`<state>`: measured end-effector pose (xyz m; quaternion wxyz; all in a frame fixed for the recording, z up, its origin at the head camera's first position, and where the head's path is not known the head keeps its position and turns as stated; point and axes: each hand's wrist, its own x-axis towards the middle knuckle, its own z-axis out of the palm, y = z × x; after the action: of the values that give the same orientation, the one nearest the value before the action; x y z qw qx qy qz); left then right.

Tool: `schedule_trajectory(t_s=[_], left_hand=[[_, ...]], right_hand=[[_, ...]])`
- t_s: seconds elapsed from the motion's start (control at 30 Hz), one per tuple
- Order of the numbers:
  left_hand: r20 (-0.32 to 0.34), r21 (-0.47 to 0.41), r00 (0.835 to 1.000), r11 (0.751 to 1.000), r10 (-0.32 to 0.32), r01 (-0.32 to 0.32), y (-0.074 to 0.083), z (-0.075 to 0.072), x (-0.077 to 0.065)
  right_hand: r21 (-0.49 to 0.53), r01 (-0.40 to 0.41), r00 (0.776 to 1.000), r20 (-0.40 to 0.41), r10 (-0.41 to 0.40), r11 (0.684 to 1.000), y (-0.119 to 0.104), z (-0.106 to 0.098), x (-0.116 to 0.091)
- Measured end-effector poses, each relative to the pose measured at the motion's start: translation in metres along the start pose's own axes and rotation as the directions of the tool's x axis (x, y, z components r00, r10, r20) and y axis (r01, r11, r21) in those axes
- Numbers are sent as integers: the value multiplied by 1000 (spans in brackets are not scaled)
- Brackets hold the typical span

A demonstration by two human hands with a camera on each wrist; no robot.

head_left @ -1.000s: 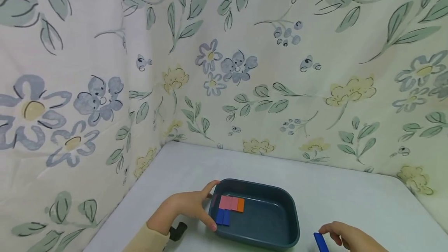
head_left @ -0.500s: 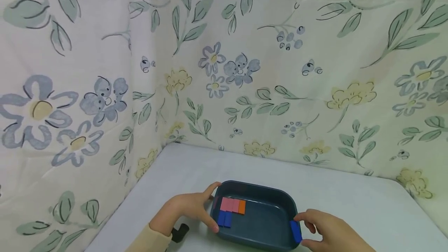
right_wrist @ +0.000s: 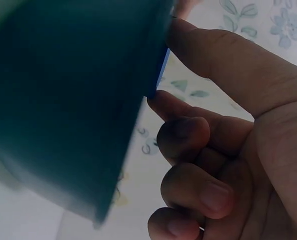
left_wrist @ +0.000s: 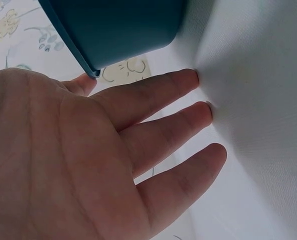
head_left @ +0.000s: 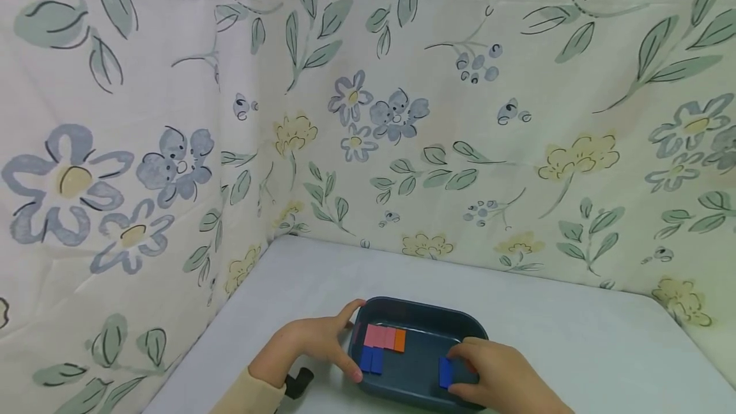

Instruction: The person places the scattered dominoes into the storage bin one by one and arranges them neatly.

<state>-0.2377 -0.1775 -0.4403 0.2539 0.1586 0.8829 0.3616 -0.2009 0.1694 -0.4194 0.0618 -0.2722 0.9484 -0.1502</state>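
Note:
A dark teal rectangular tray (head_left: 411, 375) stands on the white table. Inside, at its left, pink tiles (head_left: 379, 337) and an orange tile (head_left: 400, 340) form a row, with two blue tiles (head_left: 371, 360) below. My left hand (head_left: 319, 340) rests at the tray's left end, thumb and index finger spread along the rim; its other fingers extend straight below the rim in the left wrist view. My right hand (head_left: 497, 372) pinches another blue tile (head_left: 445, 373) between thumb and index finger over the tray's right part. A small orange-red patch (head_left: 471, 368) shows between those fingers.
A black bent object (head_left: 299, 382) lies beside my left wrist. Floral cloth (head_left: 425, 114) hangs behind the white table (head_left: 322, 267) and along its left side.
My right hand has carried the blue tile leftward from the table at right, past the tray's right rim and over its interior. The left hand stays at the tray's left end.

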Motion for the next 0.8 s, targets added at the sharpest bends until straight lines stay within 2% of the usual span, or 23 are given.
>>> schedule_trajectory(t_s=[0.2, 0.37, 0.8], left_hand=[[-4, 9, 1000, 1000, -17, 17, -2, -2, -1], [-10, 11, 1000, 1000, -16, 16, -1, -3, -1], [-8, 11, 1000, 1000, -18, 18, 2, 0, -1]], right_hand=[[-9, 49, 996, -75, -50, 999, -11, 14, 14], [-25, 63, 992, -105, -65, 998, -23, 23, 31], [-59, 19, 997, -73, -24, 998, -45, 51, 61]])
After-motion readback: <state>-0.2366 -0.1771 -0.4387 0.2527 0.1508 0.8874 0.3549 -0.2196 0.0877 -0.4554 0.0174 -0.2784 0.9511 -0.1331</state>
